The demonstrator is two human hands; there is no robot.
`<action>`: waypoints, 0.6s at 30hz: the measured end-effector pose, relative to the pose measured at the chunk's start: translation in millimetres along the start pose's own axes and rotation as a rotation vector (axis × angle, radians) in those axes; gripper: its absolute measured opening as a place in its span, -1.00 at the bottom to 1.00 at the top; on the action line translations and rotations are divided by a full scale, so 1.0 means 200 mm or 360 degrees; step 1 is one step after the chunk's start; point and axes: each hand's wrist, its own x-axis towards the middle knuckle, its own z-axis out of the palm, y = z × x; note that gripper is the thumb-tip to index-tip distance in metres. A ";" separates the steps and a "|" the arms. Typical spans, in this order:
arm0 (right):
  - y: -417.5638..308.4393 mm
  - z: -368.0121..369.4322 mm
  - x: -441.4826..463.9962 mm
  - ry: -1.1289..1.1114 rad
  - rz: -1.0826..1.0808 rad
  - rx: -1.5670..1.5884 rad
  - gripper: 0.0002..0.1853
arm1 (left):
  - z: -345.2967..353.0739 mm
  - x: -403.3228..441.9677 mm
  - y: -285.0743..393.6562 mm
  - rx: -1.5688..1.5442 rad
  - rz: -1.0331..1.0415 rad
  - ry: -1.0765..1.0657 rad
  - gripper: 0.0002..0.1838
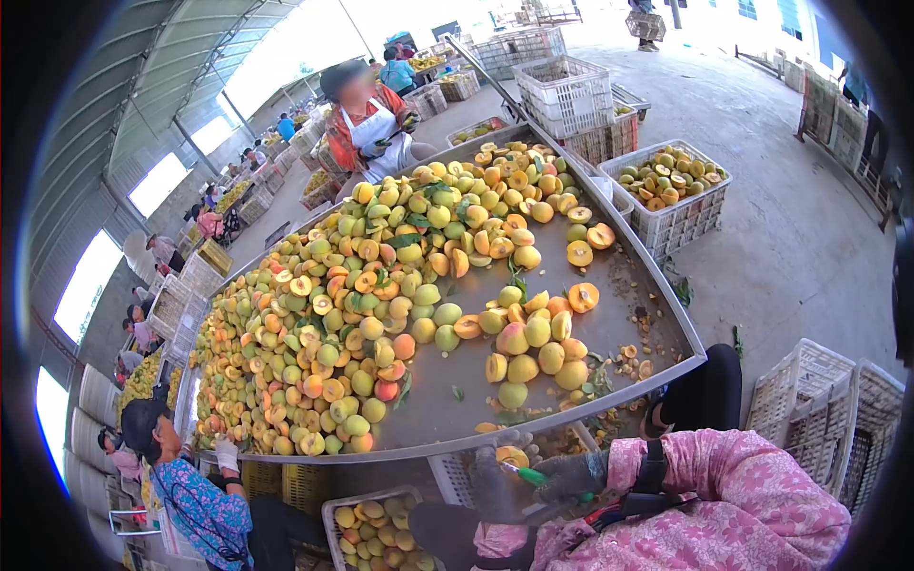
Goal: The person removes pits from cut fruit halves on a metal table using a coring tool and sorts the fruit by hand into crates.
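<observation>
Head camera on the action, and both gloved hands are low, close in at the near edge of the surface [452,373]. Left hand [487,478] first: its grip is curled in around a piece of fruit [512,456], orange side up, fingers bent rather than spread. Right hand [571,476] alongside: that grip is closed around a green-handled tool [533,476], its tip angled towards the fruit. Whether they touch, I can't tell at this size. Fruit and tool are brought together just outside the metal rim [609,400], above a partly hidden crate [446,476], a spot that probably lets anything dropped fall into it.

Up on the surface, a great heap of fruit [333,324], whole ones and halves mixed, fills the left and far side, with a smaller cluster [533,347] near the hands, presumably there for easy reach. That raised rim likely stops round fruit rolling off. Down below, left of the hands, a fruit-filled crate [329,521] sits by the person's legs, surely handy for loading.
</observation>
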 end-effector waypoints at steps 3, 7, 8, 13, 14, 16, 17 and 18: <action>0.02 -0.01 -0.02 0.0024 0.0163 0.0159 -0.87 | 0.00 0.00 0.07 -0.0718 -0.0353 -0.0030 -0.54; 0.04 -0.02 -0.03 -0.0162 0.0094 0.0470 -0.77 | 0.01 -0.01 0.09 -0.1231 -0.0405 -0.0104 -0.60; 0.05 -0.01 -0.03 -0.0106 0.0090 0.0431 -0.74 | 0.01 -0.02 0.09 -0.1230 -0.0404 -0.0098 -0.60; 0.10 -0.01 -0.04 -0.0109 0.0140 0.0516 -0.69 | -0.02 0.00 0.08 -0.1206 -0.0734 -0.0258 -0.58; 0.09 0.00 -0.06 -0.0083 0.0165 0.0620 -0.69 | -0.02 -0.01 0.07 -0.1208 -0.0738 -0.0257 -0.58; 0.13 -0.04 -0.02 -0.0096 0.0189 0.0429 -0.68 | 0.00 -0.02 0.10 -0.0954 -0.0696 -0.0198 -0.57; 0.14 -0.06 -0.01 -0.0109 0.0212 0.0238 -0.66 | 0.00 -0.02 0.10 -0.0954 -0.0698 -0.0202 -0.57; 0.10 -0.03 -0.03 -0.0103 0.0210 0.0238 -0.66 | 0.00 -0.03 0.09 -0.1007 -0.0739 -0.0203 -0.58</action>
